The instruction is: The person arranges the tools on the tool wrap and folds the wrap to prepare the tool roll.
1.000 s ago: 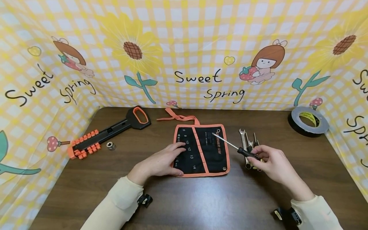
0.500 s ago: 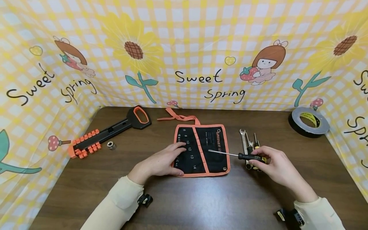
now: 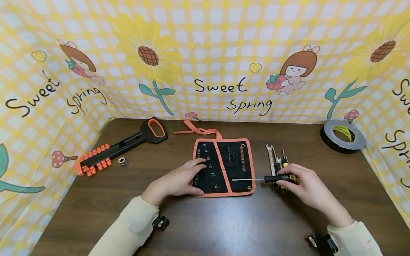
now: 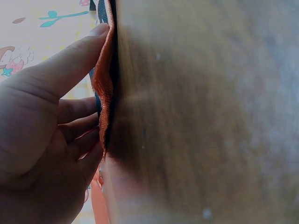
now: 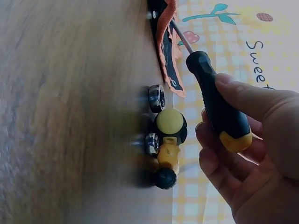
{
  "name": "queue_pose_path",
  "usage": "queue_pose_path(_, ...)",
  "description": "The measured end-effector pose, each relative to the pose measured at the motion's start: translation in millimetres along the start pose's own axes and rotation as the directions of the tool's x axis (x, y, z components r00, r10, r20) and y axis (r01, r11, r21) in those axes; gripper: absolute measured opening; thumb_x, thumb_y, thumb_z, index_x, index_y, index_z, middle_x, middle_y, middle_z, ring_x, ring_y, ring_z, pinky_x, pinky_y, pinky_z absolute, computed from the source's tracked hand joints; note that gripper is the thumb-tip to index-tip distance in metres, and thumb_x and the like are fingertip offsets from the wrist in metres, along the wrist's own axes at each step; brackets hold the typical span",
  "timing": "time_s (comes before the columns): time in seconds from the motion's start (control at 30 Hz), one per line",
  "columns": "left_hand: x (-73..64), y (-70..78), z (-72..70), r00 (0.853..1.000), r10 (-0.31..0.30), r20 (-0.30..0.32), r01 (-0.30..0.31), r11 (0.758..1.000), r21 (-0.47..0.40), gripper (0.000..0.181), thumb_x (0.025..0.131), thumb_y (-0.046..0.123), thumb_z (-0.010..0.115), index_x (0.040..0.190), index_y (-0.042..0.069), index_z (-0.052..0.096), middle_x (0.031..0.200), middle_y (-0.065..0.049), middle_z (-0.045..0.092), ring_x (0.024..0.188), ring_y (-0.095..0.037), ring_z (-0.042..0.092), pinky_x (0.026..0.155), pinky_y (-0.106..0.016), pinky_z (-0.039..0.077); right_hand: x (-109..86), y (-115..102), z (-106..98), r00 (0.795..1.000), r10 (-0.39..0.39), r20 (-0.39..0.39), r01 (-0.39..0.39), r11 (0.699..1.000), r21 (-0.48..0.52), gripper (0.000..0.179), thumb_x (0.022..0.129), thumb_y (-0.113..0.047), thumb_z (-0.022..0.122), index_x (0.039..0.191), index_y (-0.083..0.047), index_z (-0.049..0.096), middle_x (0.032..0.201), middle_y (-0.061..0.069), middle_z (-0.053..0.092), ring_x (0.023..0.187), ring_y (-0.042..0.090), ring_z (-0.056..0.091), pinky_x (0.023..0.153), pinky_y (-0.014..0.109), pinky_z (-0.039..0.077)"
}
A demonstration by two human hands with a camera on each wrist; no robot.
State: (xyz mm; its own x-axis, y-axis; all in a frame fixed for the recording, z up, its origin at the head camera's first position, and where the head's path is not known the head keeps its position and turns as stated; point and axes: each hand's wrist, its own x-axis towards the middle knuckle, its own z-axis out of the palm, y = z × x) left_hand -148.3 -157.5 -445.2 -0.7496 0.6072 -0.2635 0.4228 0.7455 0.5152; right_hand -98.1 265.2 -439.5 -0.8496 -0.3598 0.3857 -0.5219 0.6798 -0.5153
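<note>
A black tool pouch with orange trim (image 3: 235, 161) lies flat on the table, its left panel printed with size numbers. My left hand (image 3: 176, 180) rests on the pouch's left edge, fingers spread over the fabric; in the left wrist view the thumb lies against the orange trim (image 4: 105, 88). My right hand (image 3: 309, 183) holds a screwdriver (image 3: 272, 179) by its black and yellow handle (image 5: 217, 100). The shaft points left, its flat tip over the pouch's lower right pocket. Just beneath the right hand lie wrenches (image 3: 270, 156) and more screwdrivers (image 3: 284, 158), partly hidden by it.
A black and orange socket holder (image 3: 125, 144) lies at the left, with one metal socket (image 3: 123, 162) beside it. At the back right is a roll of tape (image 3: 331, 142). Orange tie straps (image 3: 201, 131) trail behind the pouch toward the printed cloth wall.
The screwdriver's tip has swung from the pouch's upper right down to its lower right, so the shaft now lies level across the head view. The left hand has stayed put.
</note>
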Motion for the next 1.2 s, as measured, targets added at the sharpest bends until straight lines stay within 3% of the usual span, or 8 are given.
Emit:
queue_pose_path(0.23,1.2,-0.6,-0.1,1.000,-0.002,0.003,0.002,1.000,-0.003,0.086,0.093,0.046,0.085,0.161,0.009,0.048,0.176,-0.006,0.030,0.162,-0.029,0.032,0.129,-0.053,0.037,0.3,-1,4,0.999,-0.027,0.031,0.026,0.999,0.023,0.034,0.080,-0.003,0.093,0.106,-0.019,0.079,0.100,-0.010,0.073,0.087,0.000,0.060,0.077,0.014,0.046)
queue_pose_path(0.4,0.1,0.3,-0.8,1.000,-0.006,0.003,0.006,1.000,-0.006,0.086,0.093,0.045,0.085,0.162,0.010,0.047,0.176,-0.006,0.030,0.162,-0.029,0.031,0.129,-0.053,0.037,1.9,-6,8,0.998,-0.027,0.055,0.028,0.999,-0.015,0.031,0.082,-0.005,0.093,0.108,-0.015,0.080,0.103,-0.008,0.076,0.090,0.004,0.065,0.080,0.017,0.049)
queue_pose_path(0.7,-0.7,2.1,-2.2,1.000,0.002,0.000,-0.002,1.000,-0.002,0.086,0.093,0.044,0.085,0.162,0.008,0.047,0.176,-0.007,0.030,0.162,-0.030,0.032,0.129,-0.053,0.037,5.4,-17,14,0.999,-0.041,0.006,0.041,0.998,-0.047,0.031,0.081,-0.006,0.094,0.109,-0.015,0.081,0.106,-0.009,0.075,0.094,0.009,0.069,0.086,0.011,0.047)
queue_pose_path(1.0,-0.4,3.4,-2.6,1.000,0.005,0.000,-0.005,1.000,-0.001,0.086,0.093,0.043,0.086,0.162,0.008,0.047,0.177,-0.007,0.029,0.163,-0.029,0.031,0.130,-0.051,0.036,7.5,-24,24,0.998,-0.058,0.035,0.061,0.994,-0.086,0.026,0.080,-0.009,0.095,0.101,-0.017,0.080,0.099,-0.010,0.073,0.087,0.007,0.066,0.076,0.031,0.057)
queue_pose_path(1.2,-1.2,4.1,-2.1,1.000,-0.007,0.003,0.007,1.000,0.003,0.086,0.093,0.043,0.085,0.162,0.009,0.047,0.177,-0.006,0.029,0.163,-0.029,0.030,0.130,-0.052,0.036,11.3,-32,31,0.996,-0.042,0.074,0.051,0.991,-0.123,0.022,0.083,-0.015,0.094,0.099,-0.017,0.080,0.096,-0.010,0.073,0.086,0.009,0.066,0.074,0.034,0.057)
